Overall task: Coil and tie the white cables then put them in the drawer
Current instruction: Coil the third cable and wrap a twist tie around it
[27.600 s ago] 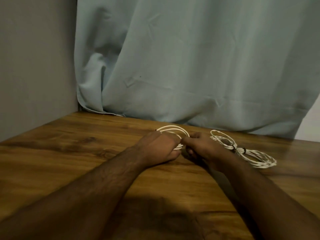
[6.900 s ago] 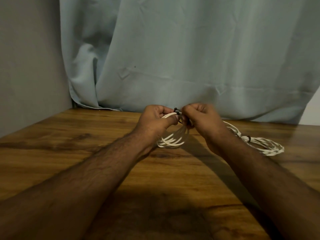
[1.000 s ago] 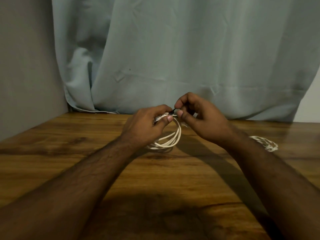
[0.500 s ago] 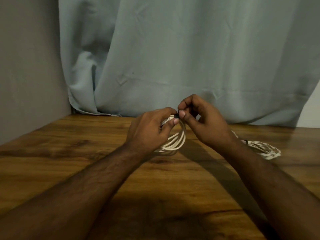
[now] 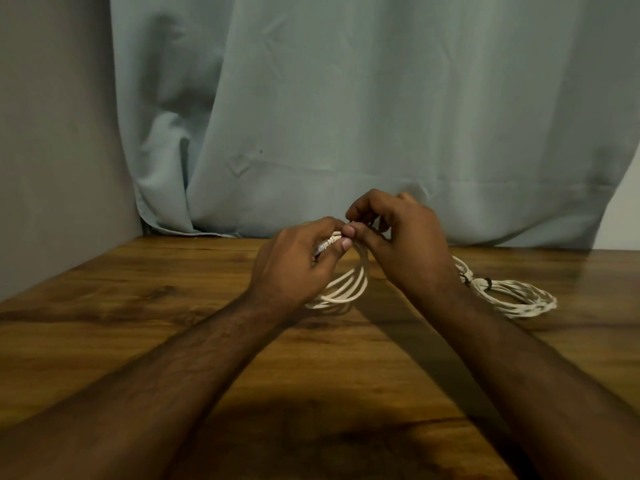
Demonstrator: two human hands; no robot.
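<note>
A coiled white cable (image 5: 349, 289) stands on edge above the wooden table (image 5: 138, 323), its lower loops hanging down to the wood. My left hand (image 5: 298, 268) grips the top of the coil. My right hand (image 5: 401, 240) pinches a small dark tie at the same spot, thumb tip against my left thumb. A second white cable coil (image 5: 512, 296), bound with dark ties, lies flat on the table to the right, partly hidden behind my right wrist. No drawer is in view.
A pale blue curtain (image 5: 346, 116) hangs along the back edge of the table. A grey wall (image 5: 52, 133) closes the left side. Both my forearms stretch across the near part of the table.
Both hands have stayed together at the top of the coil, with small finger shifts around the tie. The view has moved slightly.
</note>
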